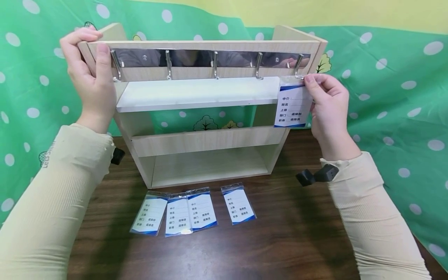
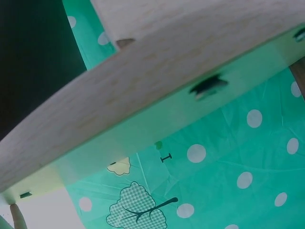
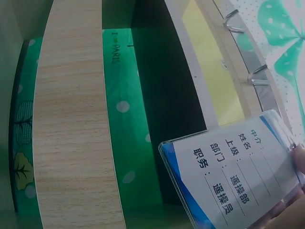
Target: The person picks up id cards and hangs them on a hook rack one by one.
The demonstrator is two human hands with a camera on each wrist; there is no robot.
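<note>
A person's left grip (image 1: 91,77) clasps the upper left corner of a wooden shelf unit (image 1: 210,142); four sleeved cards (image 1: 202,210) lie on the counter (image 1: 266,241); the right grip (image 1: 330,105) pinches another card (image 1: 293,105) by its upper right corner, the badge hanging below and left of the pinch, near the rightmost hook (image 1: 298,66)

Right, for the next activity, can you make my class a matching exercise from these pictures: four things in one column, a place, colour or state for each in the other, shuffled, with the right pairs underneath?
Column one
1. Left hand
2. Right hand
3. Hook strip
4. Four loose badges

Column two
A. Lying on the dark tabletop
B. Shiny silver
C. Gripping an upper corner of the wooden shelf
D. Pinching a badge

Right pairs: 1-C, 2-D, 3-B, 4-A
</note>
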